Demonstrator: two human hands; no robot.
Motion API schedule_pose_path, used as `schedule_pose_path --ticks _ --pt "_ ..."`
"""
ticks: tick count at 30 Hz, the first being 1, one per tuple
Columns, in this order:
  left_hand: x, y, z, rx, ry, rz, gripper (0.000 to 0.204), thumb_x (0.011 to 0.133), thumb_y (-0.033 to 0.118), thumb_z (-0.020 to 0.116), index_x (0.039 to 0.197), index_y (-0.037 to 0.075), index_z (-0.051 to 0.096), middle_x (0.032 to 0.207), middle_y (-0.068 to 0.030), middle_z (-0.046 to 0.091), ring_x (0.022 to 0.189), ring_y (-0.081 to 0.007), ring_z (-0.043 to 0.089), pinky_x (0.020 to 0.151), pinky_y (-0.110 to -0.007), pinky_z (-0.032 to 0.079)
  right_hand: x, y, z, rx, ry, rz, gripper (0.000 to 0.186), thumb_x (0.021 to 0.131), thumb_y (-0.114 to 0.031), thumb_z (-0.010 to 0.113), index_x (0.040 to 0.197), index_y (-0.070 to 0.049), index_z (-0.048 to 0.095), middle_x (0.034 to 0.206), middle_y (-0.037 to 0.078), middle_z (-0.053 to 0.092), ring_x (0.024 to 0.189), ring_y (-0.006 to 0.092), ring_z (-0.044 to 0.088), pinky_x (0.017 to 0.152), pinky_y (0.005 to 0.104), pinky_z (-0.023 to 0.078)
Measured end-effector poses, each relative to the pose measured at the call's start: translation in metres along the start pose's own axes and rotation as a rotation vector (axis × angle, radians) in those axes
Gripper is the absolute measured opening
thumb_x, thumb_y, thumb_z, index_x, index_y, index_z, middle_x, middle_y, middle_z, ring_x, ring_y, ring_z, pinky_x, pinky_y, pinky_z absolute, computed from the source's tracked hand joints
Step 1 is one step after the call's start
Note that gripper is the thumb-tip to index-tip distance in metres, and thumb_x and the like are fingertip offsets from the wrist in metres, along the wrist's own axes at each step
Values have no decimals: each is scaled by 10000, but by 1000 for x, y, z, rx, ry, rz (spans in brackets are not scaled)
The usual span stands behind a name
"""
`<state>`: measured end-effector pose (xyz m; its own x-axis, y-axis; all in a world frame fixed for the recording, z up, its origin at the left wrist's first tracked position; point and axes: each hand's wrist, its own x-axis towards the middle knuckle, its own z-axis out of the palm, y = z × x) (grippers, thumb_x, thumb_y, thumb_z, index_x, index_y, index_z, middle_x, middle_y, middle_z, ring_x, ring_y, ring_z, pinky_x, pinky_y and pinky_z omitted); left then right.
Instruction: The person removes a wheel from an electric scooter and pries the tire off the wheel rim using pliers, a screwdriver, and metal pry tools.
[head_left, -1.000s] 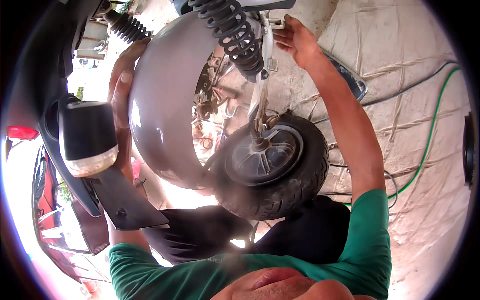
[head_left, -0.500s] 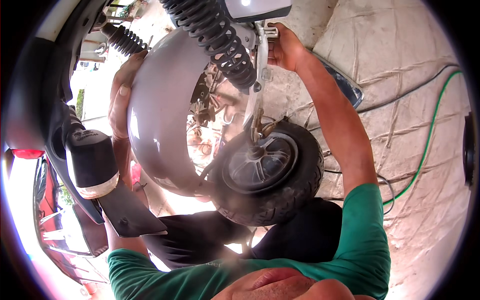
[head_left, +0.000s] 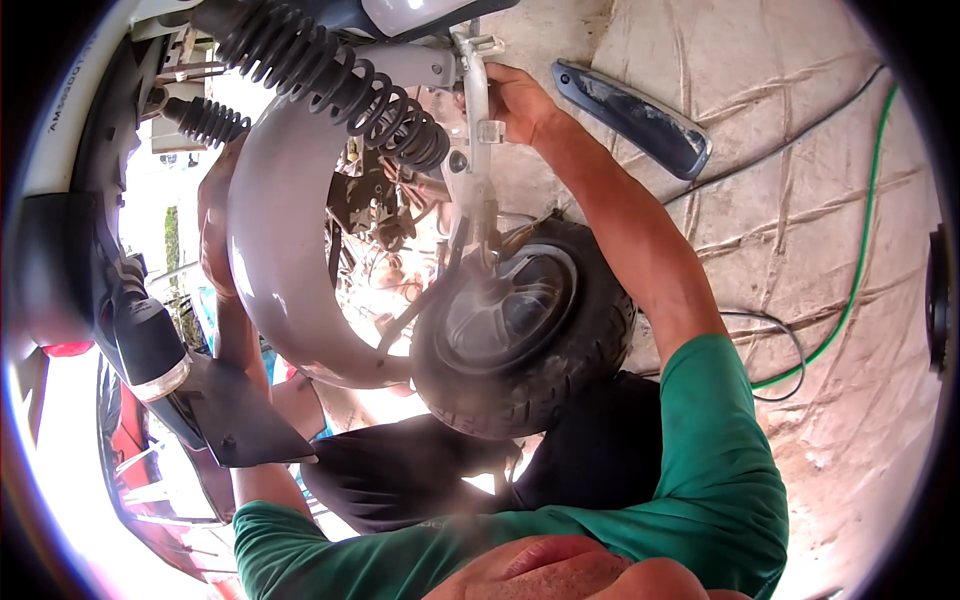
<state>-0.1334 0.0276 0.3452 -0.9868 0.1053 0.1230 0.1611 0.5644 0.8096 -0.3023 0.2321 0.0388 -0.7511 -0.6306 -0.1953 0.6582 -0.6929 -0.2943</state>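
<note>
A grey curved fender (head_left: 275,250) of a scooter or motorbike stands in front of me. My left hand (head_left: 216,210) is closed against its outer left side, with the fingertips partly hidden behind it. At the upper middle my right hand (head_left: 518,102) is closed at a pale metal arm (head_left: 477,135); its fingers go behind the arm and are partly out of sight. Below that arm a wheel with a black tyre (head_left: 590,330) and a dusty hub (head_left: 515,305) leans by my legs. A black coil shock absorber (head_left: 350,90) slants across above the fender.
A second shock absorber (head_left: 208,120) sits at the upper left. Nearer me hangs a black turn-signal housing (head_left: 150,340) with a dark flap (head_left: 240,415). A dark long panel (head_left: 635,120) lies on the creased floor sheet, close to a black cable and a green hose (head_left: 862,260).
The fender, shock absorbers and metal arm have shifted left in view, both my hands with them. More of the dark panel on the floor now shows. Both hands keep their places.
</note>
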Motion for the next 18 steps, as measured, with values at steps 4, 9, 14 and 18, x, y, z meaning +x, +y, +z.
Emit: schedule_pose_path --ticks 4,9,14,18 --pt "3 0 4 -28 5 -4 679 1034 454 467 1513 -26 440 1549 -237 455 1401 -350 488 1183 -487 368 -3 1 5 59 -5 30 431 1045 -402 543 1139 3 657 954 179 733 828 281 739 802 444 632" --pt "-5 2 1 -48 44 0 682 1030 450 464 1512 -33 440 1540 -239 468 1398 -347 493 1184 -482 365 -3 -1 16 20 -27 79 505 1059 -455 497 999 17 669 896 157 703 725 269 687 730 435 615" --pt "-6 1 4 -67 88 3 686 1027 446 462 1511 -40 440 1531 -241 481 1394 -344 498 1186 -476 361 -8 -4 16 48 -45 120 518 1070 -458 478 995 22 658 855 131 679 688 243 661 671 388 602" --pt "-7 -4 10 -86 114 7 689 1024 443 460 1510 -46 441 1524 -243 492 1391 -342 502 1187 -472 358 -14 1 19 18 166 15 438 1077 -350 454 1187 38 626 932 182 697 812 294 708 712 428 605"
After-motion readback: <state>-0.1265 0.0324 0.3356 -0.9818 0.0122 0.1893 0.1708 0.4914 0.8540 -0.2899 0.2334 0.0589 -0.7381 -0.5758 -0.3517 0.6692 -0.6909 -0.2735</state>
